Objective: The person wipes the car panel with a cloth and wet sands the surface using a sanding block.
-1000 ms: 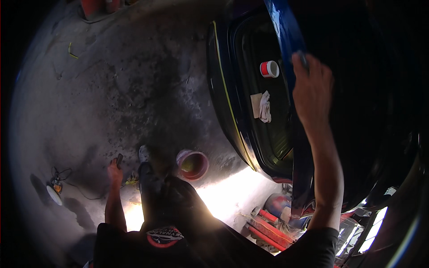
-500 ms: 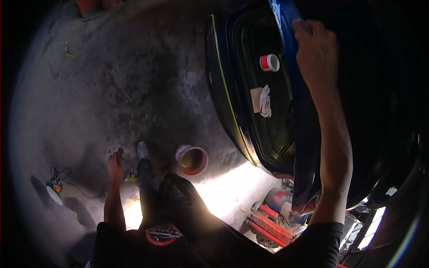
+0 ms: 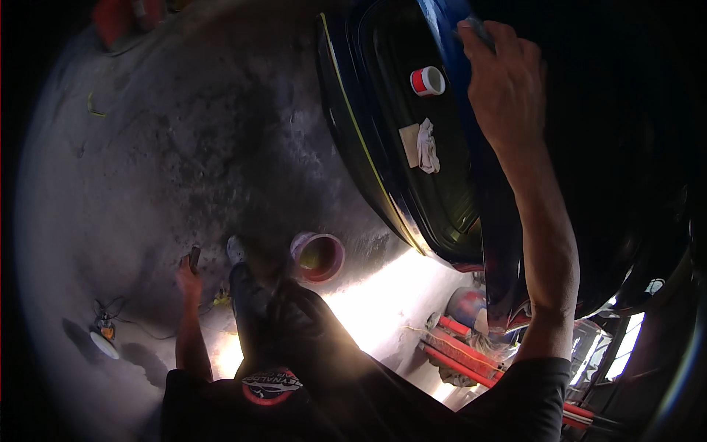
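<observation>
My right hand (image 3: 504, 81) reaches far forward over a glossy dark blue car panel (image 3: 442, 33). Its fingers are closed around a small grey block (image 3: 479, 31), pressed close to the panel's lit edge. Low on the left, my left hand (image 3: 189, 280) hangs above the floor, gripping a small dark block-shaped object (image 3: 194, 258); its exact kind is too dim to tell. In the dark recess beside the panel sit a white tub with a red label (image 3: 427, 81), a beige flat sheet (image 3: 409, 145) and a crumpled white cloth (image 3: 426, 147).
A pinkish bucket (image 3: 339, 258) with murky liquid stands on the floor by my feet. Farther left a lamp with a white disc (image 3: 104, 345) trails a cable. Red tubular equipment (image 3: 464, 353) lies under the car's near end. A yellow strip (image 3: 94, 107) lies on the floor.
The view has shifted, so the car and tub appear farther left and higher. Against the tub, my right hand with the grey block has come slightly nearer. My left hand keeps its grip.
</observation>
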`<control>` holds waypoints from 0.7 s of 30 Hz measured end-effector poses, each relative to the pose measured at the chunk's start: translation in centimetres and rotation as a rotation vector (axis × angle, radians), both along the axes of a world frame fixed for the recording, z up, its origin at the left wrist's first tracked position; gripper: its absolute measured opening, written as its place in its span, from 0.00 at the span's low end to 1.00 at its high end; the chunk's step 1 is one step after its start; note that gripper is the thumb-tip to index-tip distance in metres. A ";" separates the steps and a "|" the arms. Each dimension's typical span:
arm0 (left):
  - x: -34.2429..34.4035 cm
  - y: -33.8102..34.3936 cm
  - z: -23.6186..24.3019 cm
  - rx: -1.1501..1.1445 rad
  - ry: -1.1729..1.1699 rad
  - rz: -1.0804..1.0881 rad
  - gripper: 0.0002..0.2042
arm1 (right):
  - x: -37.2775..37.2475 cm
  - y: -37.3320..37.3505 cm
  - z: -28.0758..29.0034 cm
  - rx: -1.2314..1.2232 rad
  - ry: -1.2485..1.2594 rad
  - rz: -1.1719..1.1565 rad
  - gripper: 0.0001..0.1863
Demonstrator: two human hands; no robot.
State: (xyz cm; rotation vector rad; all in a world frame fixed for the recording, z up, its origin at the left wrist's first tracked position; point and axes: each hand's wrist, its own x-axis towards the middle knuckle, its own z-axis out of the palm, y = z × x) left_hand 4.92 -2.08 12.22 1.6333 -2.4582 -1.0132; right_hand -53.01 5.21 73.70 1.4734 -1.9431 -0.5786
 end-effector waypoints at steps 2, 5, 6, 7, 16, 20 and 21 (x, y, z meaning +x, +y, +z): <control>0.2 -0.2 -0.1 0.061 0.006 -0.066 0.23 | 1.5 2.7 0.0 -0.002 -0.070 0.018 0.29; 0.6 0.2 -0.2 0.080 0.030 -0.018 0.23 | 4.4 7.8 -0.7 0.052 -0.059 0.095 0.31; 0.7 0.3 -0.3 0.028 0.039 0.067 0.23 | 4.3 7.7 -0.7 0.067 -0.071 0.045 0.31; 0.8 0.4 -0.3 0.094 0.041 0.006 0.23 | 4.1 7.2 -0.9 0.099 -0.058 0.025 0.31; -0.3 0.4 -0.6 0.144 -0.019 -0.017 0.24 | 5.4 5.7 -0.7 0.106 -0.007 0.053 0.28; -1.1 0.5 -0.7 0.110 -0.027 -0.058 0.22 | 5.7 6.1 -0.6 0.149 -0.028 0.027 0.26; -1.3 0.5 -0.6 0.035 0.002 -0.056 0.21 | 4.0 4.7 -0.8 0.165 -0.016 -0.017 0.25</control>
